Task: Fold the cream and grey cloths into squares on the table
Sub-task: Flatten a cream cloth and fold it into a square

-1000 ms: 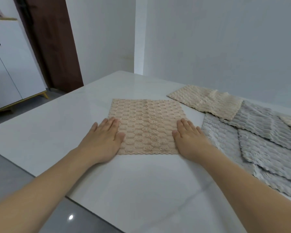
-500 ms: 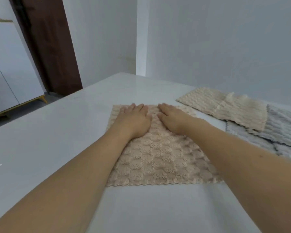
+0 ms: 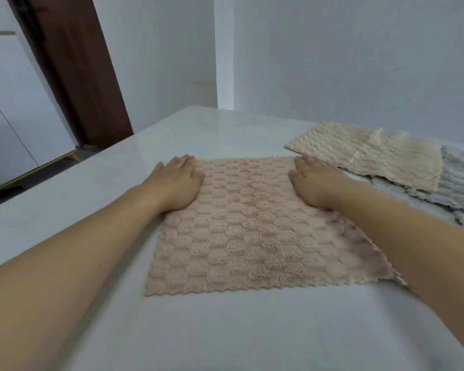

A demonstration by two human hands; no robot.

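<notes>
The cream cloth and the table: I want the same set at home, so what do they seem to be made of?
Cream cloth: likely plush microfibre or coral fleece, going by its fuzzy pile, embossed honeycomb pattern and scalloped edge. Table: a smooth, glossy white top with soft reflections, perhaps stone or a laminate; the look leaves that open.

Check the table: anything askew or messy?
The beige cloth lies flat under both open hands, left hand and right hand. The cream cloth and grey cloths overlap unevenly at the right.

Beige honeycomb-textured cloth [image 3: 252, 231] on a white worktop [image 3: 225, 330]; cream ribbed cloth [image 3: 373, 153] beyond, grey cloths [image 3: 458, 183] alongside.
</notes>
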